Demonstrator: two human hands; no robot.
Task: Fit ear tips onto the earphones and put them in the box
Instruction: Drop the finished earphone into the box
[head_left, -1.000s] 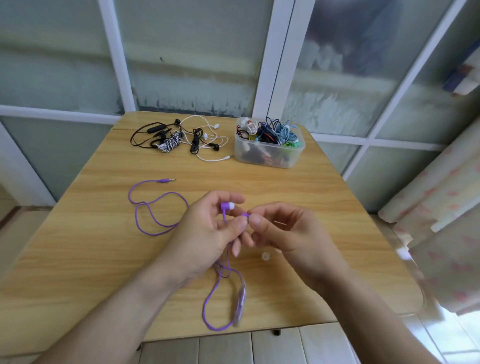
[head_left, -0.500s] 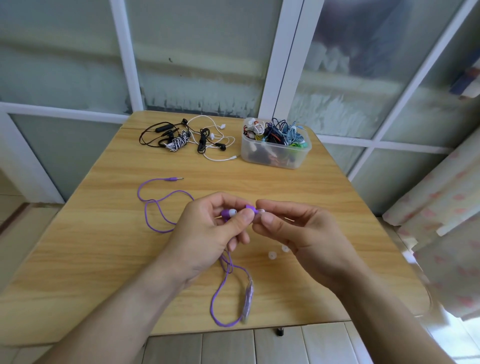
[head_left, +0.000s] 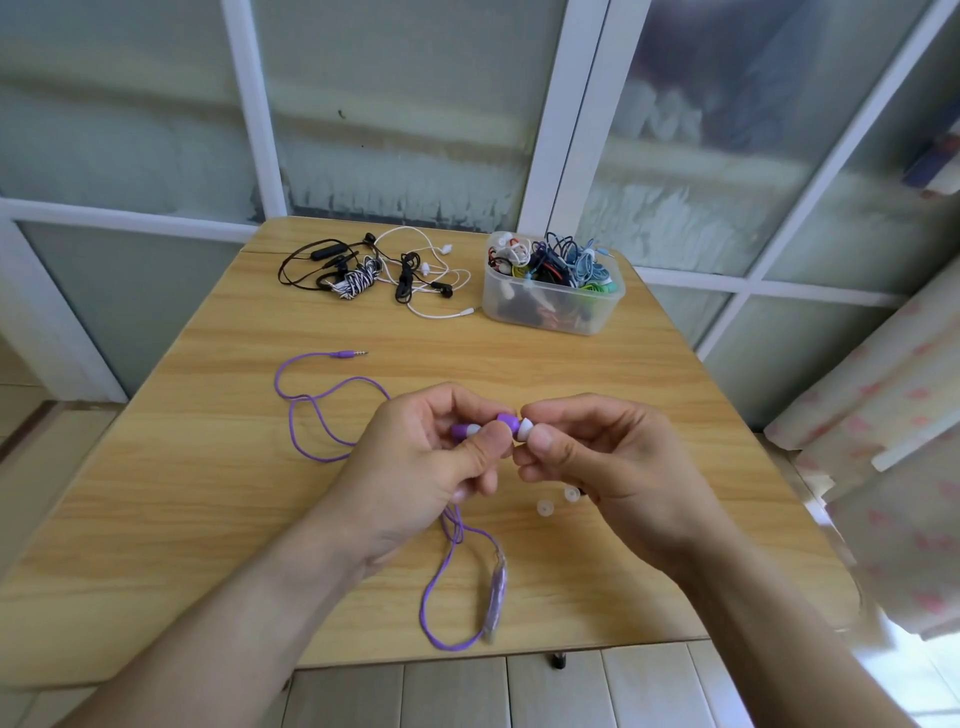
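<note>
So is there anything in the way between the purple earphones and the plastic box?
Nothing visible. The purple earphones, held in both hands, have bare wooden table between them and the clear plastic box. The box is open but already crowded with cables.

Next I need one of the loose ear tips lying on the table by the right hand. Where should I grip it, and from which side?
Take the nearer loose ear tip by its outer wall, pinching across it from straight above. It seems to lie flat on the table with its hole up, clear of the second tip, so its sides are free. The right hand is closest, but it now pinches the white tip.
</note>
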